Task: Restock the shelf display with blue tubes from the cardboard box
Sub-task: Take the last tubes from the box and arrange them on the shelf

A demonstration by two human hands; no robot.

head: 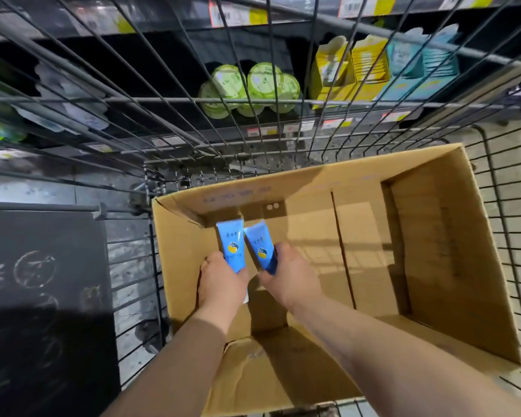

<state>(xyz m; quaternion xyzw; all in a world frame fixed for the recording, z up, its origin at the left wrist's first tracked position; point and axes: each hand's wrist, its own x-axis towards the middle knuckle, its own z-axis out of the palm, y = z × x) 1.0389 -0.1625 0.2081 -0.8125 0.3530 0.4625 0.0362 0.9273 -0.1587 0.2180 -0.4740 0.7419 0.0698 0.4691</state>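
An open cardboard box [433,242] lies in a wire cart, and both my arms reach into its left part. My left hand [221,284] grips a blue tube [231,245] that stands upright with its crimped end up. Right beside it, my right hand [289,276] grips a second blue tube [260,246], tilted slightly left. The two tubes nearly touch. The rest of the box floor shows only bare cardboard. The shelf display [193,97] stands beyond the cart.
The wire cart [506,224] walls rise around the box and in front of the shelves. Green round tubs [250,88], yellow boxes [352,73] and teal packs [421,64] sit on the shelf. A black printed panel [42,296] lies at the left. Price tags [238,15] line the shelf edges.
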